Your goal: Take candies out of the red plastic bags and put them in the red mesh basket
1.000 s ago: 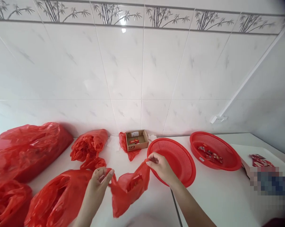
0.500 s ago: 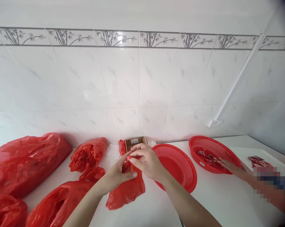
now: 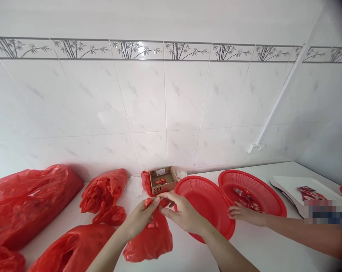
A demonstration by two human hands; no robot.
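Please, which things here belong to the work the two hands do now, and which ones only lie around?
In hand: small red plastic bag, its top pinched by left hand and right hand.
Lying about: near round red plastic basket; far red plastic basket with packets, another person's hand at its rim; small open cardboard box; large red plastic bags at left; white tray.

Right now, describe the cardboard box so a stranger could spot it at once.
Follow the white tiled wall down to the white counter. At its foot, between crumpled red bags and two red baskets, sits a small open cardboard box. It is the only brown thing amid the red.
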